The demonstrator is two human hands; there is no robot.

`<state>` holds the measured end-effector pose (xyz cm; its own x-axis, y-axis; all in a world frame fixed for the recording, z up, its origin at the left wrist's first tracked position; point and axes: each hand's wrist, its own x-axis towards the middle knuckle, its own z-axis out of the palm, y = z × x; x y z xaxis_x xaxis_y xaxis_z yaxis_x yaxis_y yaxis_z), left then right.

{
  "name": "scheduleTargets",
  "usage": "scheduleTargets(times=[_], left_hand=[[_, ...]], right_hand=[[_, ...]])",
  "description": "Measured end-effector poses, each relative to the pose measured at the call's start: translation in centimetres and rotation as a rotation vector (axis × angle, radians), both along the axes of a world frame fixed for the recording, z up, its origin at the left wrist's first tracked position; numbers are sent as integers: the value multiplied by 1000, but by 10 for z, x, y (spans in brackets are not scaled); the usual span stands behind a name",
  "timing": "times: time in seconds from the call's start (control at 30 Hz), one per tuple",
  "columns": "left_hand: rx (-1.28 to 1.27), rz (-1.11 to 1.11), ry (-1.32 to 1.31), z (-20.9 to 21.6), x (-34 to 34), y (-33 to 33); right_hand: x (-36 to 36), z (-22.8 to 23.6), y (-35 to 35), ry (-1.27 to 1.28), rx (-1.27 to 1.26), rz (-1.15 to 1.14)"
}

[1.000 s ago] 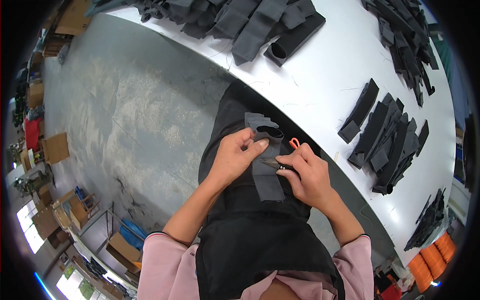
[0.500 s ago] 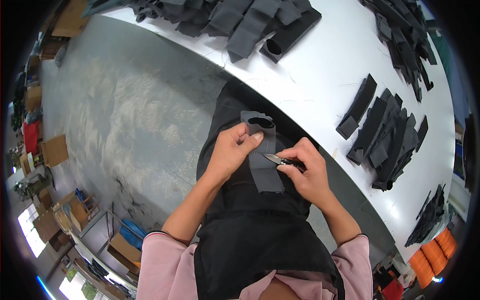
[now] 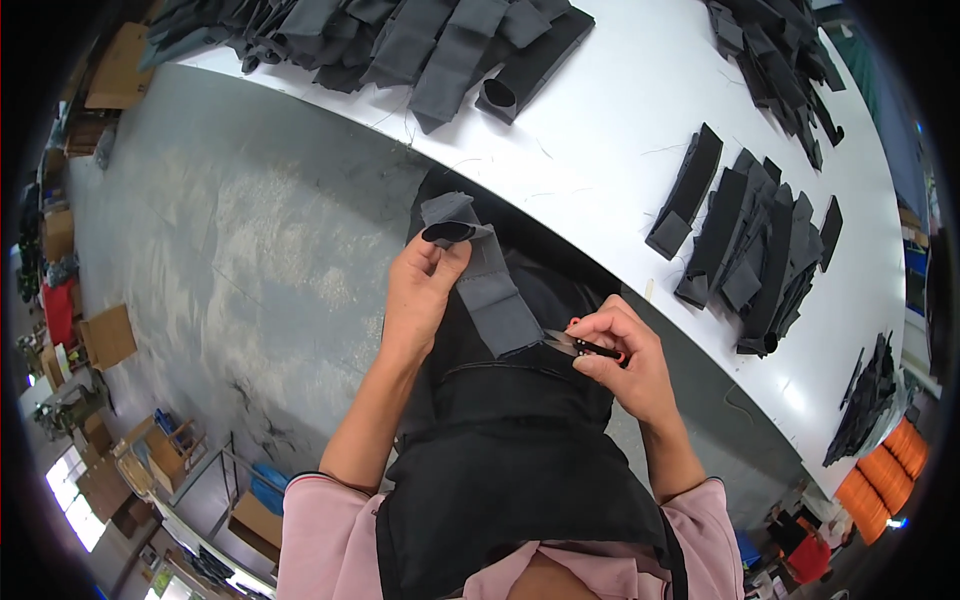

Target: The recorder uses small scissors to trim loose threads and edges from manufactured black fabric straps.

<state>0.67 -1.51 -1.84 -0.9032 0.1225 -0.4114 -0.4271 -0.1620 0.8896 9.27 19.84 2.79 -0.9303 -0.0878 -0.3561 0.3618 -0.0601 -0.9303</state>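
Note:
A dark grey fabric strip (image 3: 495, 300), folded into a loop at its upper end, hangs over my black apron. My left hand (image 3: 423, 285) pinches it just below the loop. In my right hand (image 3: 625, 360) is a small pair of thread snips (image 3: 590, 347) with dark handles and a touch of red. Their bare blades point left and lie at the strip's lower right corner. Whether the blades touch the fabric I cannot tell.
A white table (image 3: 600, 180) runs diagonally from upper left to lower right. On it lie a heap of grey strips (image 3: 440, 60), a smaller pile (image 3: 750, 250) and more dark pieces (image 3: 775, 70). Orange rolls (image 3: 880, 480) are beyond its right end. Cardboard boxes (image 3: 107, 337) stand at left.
My left hand has moved left and turned the strip, so its lower end slants right. The snips have gone from the strip's middle to its lower corner, and their blades have parted.

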Motion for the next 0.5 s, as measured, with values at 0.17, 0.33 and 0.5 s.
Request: scheduleTargets(times=[0.17,0.33,0.5], left_hand=[[-35,7,1,4,-3,0],[-48,18,28,4,2,-2],[81,49,-155,1,-2,0]], right_hand=[[-7,3,1,-3,30,57],[0,-3,-2,-7,10,3],[-4,-1,-4,-7,-71,32]])
